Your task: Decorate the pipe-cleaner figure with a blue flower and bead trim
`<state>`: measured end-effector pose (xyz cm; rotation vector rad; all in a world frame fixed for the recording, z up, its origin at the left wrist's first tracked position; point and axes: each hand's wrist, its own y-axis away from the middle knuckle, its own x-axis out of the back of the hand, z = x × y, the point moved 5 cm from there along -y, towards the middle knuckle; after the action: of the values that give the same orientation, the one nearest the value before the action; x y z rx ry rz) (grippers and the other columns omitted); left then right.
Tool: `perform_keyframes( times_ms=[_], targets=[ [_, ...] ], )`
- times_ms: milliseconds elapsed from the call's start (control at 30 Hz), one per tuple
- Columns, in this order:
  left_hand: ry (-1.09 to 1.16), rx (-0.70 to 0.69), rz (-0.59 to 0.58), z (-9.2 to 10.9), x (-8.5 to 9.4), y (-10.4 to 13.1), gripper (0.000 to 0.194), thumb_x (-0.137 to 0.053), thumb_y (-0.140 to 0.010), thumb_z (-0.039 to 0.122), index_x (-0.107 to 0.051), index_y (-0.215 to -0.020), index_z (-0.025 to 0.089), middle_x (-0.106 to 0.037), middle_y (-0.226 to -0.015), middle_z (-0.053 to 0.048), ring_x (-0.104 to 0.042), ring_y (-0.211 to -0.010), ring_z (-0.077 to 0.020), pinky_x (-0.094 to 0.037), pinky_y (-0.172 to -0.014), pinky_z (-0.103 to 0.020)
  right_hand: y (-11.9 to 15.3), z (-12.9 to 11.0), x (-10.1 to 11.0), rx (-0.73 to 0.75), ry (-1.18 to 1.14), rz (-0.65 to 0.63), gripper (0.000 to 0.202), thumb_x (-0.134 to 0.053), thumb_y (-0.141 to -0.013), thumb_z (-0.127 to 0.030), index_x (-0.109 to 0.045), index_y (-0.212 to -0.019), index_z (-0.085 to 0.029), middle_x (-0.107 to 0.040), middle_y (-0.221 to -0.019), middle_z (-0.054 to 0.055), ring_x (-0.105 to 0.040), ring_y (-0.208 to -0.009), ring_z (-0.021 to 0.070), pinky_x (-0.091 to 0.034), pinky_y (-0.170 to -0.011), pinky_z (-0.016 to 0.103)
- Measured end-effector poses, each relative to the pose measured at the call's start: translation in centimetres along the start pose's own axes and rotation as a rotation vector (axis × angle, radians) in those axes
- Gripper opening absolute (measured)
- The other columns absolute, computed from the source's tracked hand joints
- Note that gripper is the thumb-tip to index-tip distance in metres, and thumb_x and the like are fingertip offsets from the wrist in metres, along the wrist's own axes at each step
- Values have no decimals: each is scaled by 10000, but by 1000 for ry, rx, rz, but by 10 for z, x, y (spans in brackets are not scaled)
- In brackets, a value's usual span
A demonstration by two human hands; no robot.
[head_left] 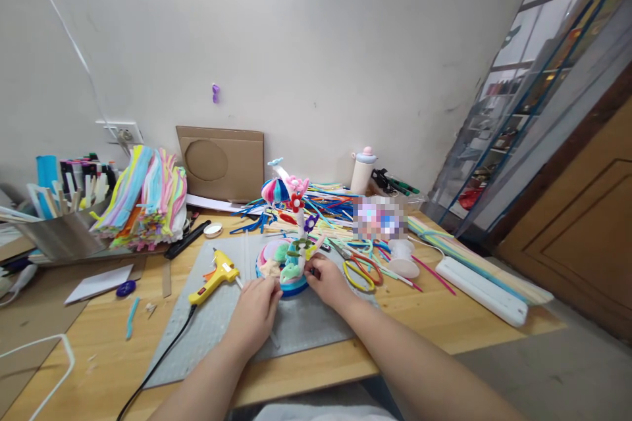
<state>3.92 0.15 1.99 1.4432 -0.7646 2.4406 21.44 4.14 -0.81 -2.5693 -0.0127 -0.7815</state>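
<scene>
A colourful pipe-cleaner model stands upright on a round blue base on the grey cutting mat. It carries flowers, green leaves and a striped balloon shape on a white stem. My left hand, fingers bent together, touches the front left of the base. My right hand is closed at the model's right side, by the foot of the stem. What lies between the fingertips of either hand is too small to make out. A yellow glue gun lies left of my left hand.
Scissors and a white spool lie right of the model. Loose pipe cleaners spread behind it. A bottle and cardboard stand by the wall. A white power strip is far right.
</scene>
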Motion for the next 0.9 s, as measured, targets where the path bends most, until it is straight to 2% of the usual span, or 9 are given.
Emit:
perform_keyframes(
  times_ms=[300,433,900],
  targets=[
    [48,-142,-135,15,-5,3,215,-317,-936,251,-501,-830,216,-584,-799,-23,-520,-796,-192,-377,-738,-334,0,1,0,6,-9,1,124,-547,-723,-64,-586,-716,-181,-602,-844,28,-566,-754,164,-440,-659,257],
    [77,-162,-129,15,-4,5,139,-381,-905,212,-515,-938,219,-602,-882,-39,-526,-854,-200,-379,-779,-352,0,0,0,8,-9,-2,130,-543,-723,-55,-585,-715,-177,-598,-840,28,-561,-747,159,-436,-650,248],
    [59,-186,-126,14,-8,6,131,-382,-887,166,-499,-916,216,-596,-857,-31,-519,-831,-200,-375,-762,-360,-1,3,-1,6,-4,-19,127,-539,-729,-61,-599,-744,-172,-594,-836,29,-546,-711,147,-418,-607,231]
  ],
)
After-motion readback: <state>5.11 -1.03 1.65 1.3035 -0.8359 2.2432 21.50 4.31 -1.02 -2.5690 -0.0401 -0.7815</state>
